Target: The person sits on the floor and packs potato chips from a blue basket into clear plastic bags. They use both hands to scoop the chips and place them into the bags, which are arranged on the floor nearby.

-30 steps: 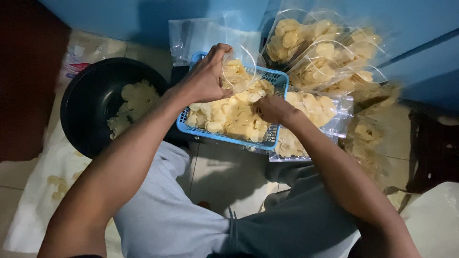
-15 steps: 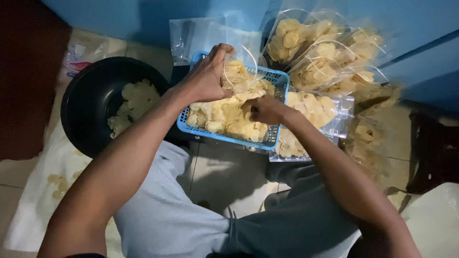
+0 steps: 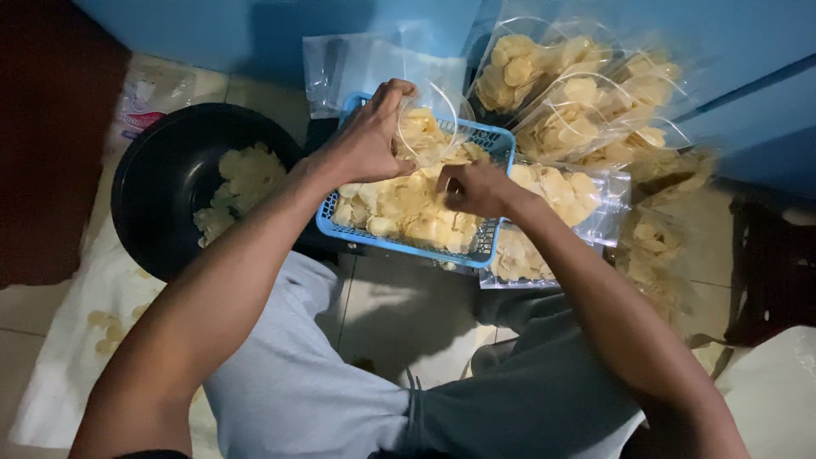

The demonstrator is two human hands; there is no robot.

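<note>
A blue plastic basket full of pale yellow chips sits on the floor before me. My left hand holds a clear plastic bag open by its rim over the basket; the bag is partly filled with chips. My right hand is closed on a few chips just below the bag's mouth, among the chips in the basket.
A black bowl with some chips stands at the left on white paper. Several filled clear bags lie at the back right and beside the basket. Empty clear bags lie behind it, against a blue wall.
My right hand has shifted slightly within the basket, near the bag's mouth. The left hand keeps holding the bag in the same place.
</note>
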